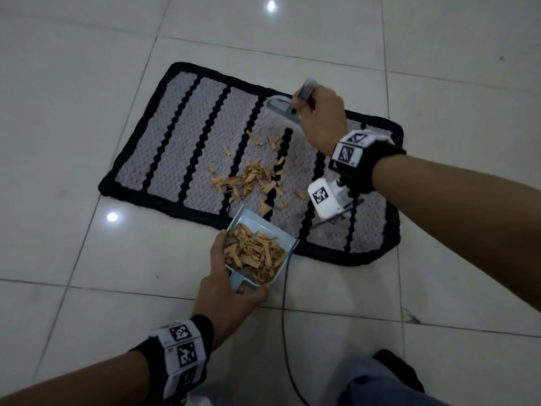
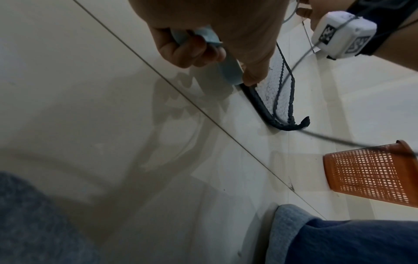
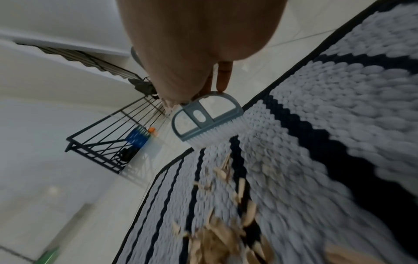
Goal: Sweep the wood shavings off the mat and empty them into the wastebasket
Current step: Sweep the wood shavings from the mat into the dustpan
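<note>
both hands gripping: brush on the mat, dustpan at its near edge

the right hand (image 1: 322, 121) is curled around the handle of the grey brush (image 3: 207, 118), whose white bristles touch the mat (image 1: 175, 136) near its far edge; the left hand (image 1: 231, 291) wraps its fingers around the handle of the pale blue dustpan (image 1: 254, 227), thumb along the pan's side, with the pan's lip lying on the mat's near border. a heap of wood shavings (image 1: 254, 252) already fills the pan, and loose shavings (image 1: 248, 178) lie scattered on the mat between brush and pan (blurred in the right wrist view). an orange mesh wastebasket (image 2: 371, 175) stands on the tiled floor (image 1: 87, 83), apart from the mat's corner.
</note>
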The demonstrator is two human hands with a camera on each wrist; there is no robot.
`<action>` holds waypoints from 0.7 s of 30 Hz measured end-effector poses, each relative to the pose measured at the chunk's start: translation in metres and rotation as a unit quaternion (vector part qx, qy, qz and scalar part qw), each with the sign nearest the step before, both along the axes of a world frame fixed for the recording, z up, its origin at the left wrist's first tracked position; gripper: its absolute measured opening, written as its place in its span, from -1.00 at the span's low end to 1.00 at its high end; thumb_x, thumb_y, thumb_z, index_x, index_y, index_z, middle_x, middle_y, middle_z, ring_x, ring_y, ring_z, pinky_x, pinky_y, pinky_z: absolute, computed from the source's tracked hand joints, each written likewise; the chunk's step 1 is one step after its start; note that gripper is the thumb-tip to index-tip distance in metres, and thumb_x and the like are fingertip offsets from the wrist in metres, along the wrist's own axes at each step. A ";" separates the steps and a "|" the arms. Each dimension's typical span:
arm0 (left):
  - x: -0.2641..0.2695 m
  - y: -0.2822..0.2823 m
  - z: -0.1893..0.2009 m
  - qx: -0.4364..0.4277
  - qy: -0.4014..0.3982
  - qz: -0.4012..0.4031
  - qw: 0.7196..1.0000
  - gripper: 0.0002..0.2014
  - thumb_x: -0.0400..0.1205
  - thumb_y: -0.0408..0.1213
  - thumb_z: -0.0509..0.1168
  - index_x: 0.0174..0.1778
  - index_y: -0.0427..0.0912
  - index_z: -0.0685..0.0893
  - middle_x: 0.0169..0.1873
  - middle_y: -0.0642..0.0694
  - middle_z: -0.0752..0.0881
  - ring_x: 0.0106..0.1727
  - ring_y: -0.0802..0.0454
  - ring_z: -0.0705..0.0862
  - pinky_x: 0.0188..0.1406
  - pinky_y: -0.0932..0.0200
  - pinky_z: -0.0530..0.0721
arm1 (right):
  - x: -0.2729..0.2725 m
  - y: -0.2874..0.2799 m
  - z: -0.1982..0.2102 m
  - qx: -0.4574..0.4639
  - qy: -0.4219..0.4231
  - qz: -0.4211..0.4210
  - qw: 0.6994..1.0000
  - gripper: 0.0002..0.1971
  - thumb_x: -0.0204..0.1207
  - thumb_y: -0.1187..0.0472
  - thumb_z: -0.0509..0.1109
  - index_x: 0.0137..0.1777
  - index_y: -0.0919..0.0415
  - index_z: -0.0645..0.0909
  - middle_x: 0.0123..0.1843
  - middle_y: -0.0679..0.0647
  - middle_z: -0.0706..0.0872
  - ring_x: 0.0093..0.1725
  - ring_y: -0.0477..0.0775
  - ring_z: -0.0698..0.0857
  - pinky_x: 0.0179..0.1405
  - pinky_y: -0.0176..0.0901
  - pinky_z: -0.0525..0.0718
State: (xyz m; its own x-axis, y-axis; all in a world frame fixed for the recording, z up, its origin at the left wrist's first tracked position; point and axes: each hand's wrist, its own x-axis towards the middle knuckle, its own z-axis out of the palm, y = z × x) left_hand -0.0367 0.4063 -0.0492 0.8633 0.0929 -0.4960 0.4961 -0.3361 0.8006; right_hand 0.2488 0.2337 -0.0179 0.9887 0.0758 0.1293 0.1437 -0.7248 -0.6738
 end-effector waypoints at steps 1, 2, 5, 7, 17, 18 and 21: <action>0.000 0.001 0.000 -0.001 0.001 0.003 1.000 0.09 0.34 -0.25 0.64 0.62 0.27 0.04 -0.07 0.20 0.74 -0.31 0.23 0.76 -0.37 0.38 0.70 | 0.009 0.004 0.000 -0.007 0.009 -0.005 1.000 -0.79 0.59 0.35 0.21 -0.03 0.33 0.69 -0.05 0.14 0.77 -0.06 0.12 0.69 -0.11 -0.10 0.60; 0.000 0.002 0.000 -0.004 0.002 0.006 1.000 0.09 0.34 -0.24 0.64 0.62 0.27 0.05 -0.07 0.19 0.75 -0.31 0.24 0.76 -0.38 0.39 0.70 | 0.016 0.008 -0.001 -0.022 0.017 -0.003 1.000 -0.79 0.58 0.34 0.21 -0.02 0.34 0.70 -0.02 0.17 0.78 -0.02 0.15 0.72 -0.15 -0.14 0.57; -0.002 0.005 -0.001 -0.013 0.009 0.013 1.000 0.11 0.33 -0.25 0.65 0.62 0.31 0.03 -0.02 0.28 0.71 -0.24 0.33 0.76 -0.33 0.43 0.69 | 0.015 0.023 -0.009 -0.065 0.029 0.053 0.996 -0.80 0.60 0.26 0.25 -0.01 0.32 0.69 -0.03 0.20 0.78 -0.03 0.18 0.72 -0.19 -0.23 0.50; -0.003 0.008 -0.002 -0.014 0.010 0.016 1.000 0.13 0.33 -0.25 0.65 0.62 0.32 0.02 -0.01 0.35 0.67 -0.19 0.37 0.75 -0.30 0.44 0.70 | -0.004 0.032 -0.019 -0.070 0.012 0.116 0.991 -0.84 0.59 0.29 0.27 -0.10 0.35 0.65 -0.13 0.22 0.74 -0.15 0.19 0.68 -0.23 -0.08 0.58; -0.006 0.020 -0.006 -0.011 0.017 0.038 0.999 0.13 0.34 -0.24 0.65 0.59 0.37 -0.01 0.04 0.26 0.67 -0.16 0.40 0.74 -0.32 0.47 0.68 | -0.093 0.010 -0.017 -0.049 -0.067 0.195 0.977 -0.79 0.58 0.20 0.28 0.06 0.20 0.73 -0.19 0.14 0.64 -0.14 0.15 0.54 -0.16 0.05 0.51; -0.006 0.021 -0.007 -0.010 0.017 0.038 0.999 0.13 0.34 -0.24 0.65 0.60 0.37 -0.01 0.04 0.27 0.67 -0.16 0.40 0.74 -0.32 0.47 0.68 | -0.084 0.012 -0.014 -0.038 -0.069 0.167 0.983 -0.80 0.59 0.19 0.29 0.08 0.17 0.72 -0.20 0.15 0.61 -0.14 0.12 0.49 -0.18 0.05 0.50; -0.007 0.022 -0.008 -0.004 0.016 0.040 0.999 0.13 0.34 -0.23 0.65 0.59 0.37 -0.01 0.05 0.25 0.68 -0.16 0.36 0.75 -0.32 0.45 0.69 | -0.054 0.029 -0.006 0.011 -0.062 0.165 0.984 -0.84 0.62 0.24 0.34 0.11 0.20 0.70 -0.12 0.19 0.75 -0.20 0.09 0.59 -0.21 0.10 0.62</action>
